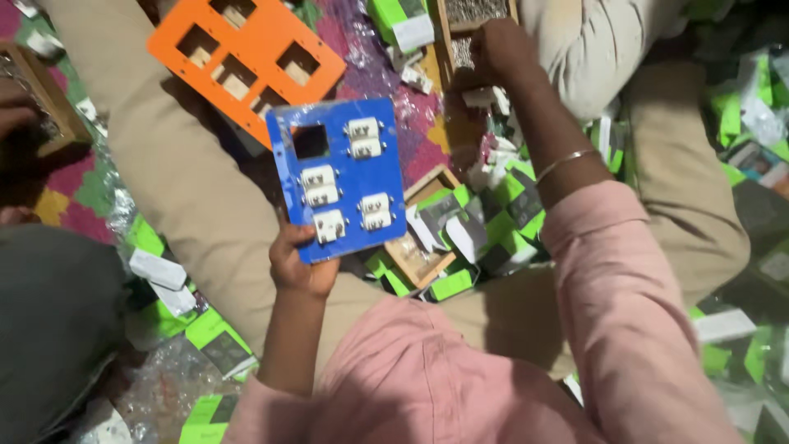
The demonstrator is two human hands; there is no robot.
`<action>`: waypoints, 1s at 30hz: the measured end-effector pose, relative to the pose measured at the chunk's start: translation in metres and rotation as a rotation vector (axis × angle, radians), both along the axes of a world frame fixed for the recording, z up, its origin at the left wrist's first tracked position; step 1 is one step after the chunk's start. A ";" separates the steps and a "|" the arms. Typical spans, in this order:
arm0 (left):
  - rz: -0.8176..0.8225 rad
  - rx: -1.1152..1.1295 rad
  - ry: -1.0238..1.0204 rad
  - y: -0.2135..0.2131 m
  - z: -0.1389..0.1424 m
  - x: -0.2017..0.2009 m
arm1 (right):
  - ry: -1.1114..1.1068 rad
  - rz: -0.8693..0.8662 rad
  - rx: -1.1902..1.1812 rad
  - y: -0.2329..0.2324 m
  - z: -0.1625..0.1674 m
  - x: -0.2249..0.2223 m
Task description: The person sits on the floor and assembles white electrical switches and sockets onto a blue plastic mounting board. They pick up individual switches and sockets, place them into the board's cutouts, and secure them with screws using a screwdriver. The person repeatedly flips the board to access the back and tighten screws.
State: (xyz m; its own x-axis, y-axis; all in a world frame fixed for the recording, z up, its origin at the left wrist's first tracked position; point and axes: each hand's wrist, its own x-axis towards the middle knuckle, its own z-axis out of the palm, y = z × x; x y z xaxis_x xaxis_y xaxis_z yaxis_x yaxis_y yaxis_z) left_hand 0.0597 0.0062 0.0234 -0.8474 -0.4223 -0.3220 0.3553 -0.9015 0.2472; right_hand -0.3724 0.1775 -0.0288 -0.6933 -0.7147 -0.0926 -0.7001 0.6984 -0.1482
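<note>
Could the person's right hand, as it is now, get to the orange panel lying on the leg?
Probably yes. The right hand is up by the wooden tray, and only open floor litter lies between it and the orange panel; nothing covers the panel.

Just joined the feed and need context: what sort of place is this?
Probably an informal floor-level assembly spot for electrical switch panels. The left hand holds a blue panel fitted with white switches, the right hand reaches to a wooden tray, and green-and-white cartons litter a patterned mat.
</note>
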 end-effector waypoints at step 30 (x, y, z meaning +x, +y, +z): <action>0.007 0.027 0.018 0.011 -0.002 0.007 | -0.068 -0.023 -0.109 -0.004 -0.023 0.007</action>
State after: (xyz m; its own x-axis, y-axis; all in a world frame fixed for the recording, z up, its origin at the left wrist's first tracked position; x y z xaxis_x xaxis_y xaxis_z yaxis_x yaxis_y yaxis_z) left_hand 0.0668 0.0171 0.0211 -0.8503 -0.4191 -0.3183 0.3654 -0.9054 0.2161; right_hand -0.3657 0.1736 -0.0520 -0.7041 -0.7073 -0.0628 -0.6702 0.6912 -0.2703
